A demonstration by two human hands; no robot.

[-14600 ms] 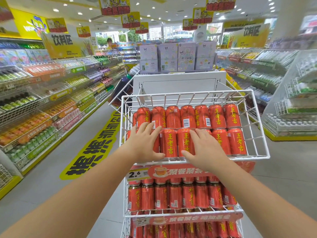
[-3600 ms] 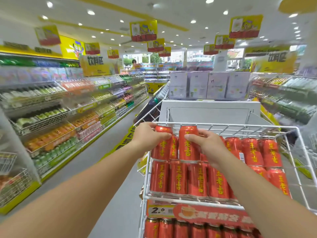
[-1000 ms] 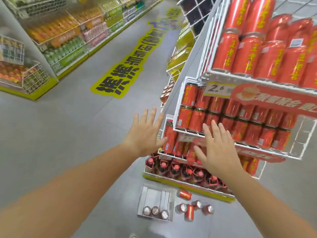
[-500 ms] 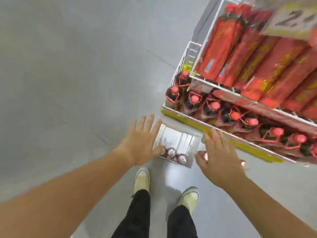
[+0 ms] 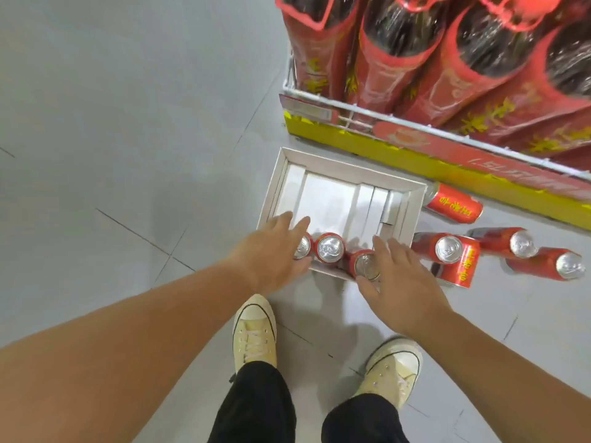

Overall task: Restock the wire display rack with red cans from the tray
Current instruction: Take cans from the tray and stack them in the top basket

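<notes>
A white cardboard tray (image 5: 339,174) lies on the floor in front of the wire display rack (image 5: 319,99). Three red cans stand along the tray's near edge: a left can (image 5: 303,247), a middle can (image 5: 329,248) and a right can (image 5: 364,265). My left hand (image 5: 271,254) hangs over the left can with fingers spread, touching or nearly touching it. My right hand (image 5: 396,276) reaches beside the right can, fingers apart, partly covering it. Neither hand holds anything.
Several loose red cans (image 5: 452,207) lie on the grey floor right of the tray, one upright (image 5: 447,249). The rack's bottom shelf holds large dark bottles with red labels (image 5: 393,43) behind a yellow base strip (image 5: 415,158). My two pale shoes (image 5: 254,330) stand below the tray.
I have bent down from the rack's top shelf towards the floor. Both hands have dropped to the tray's near edge and now sit at the cans there.
</notes>
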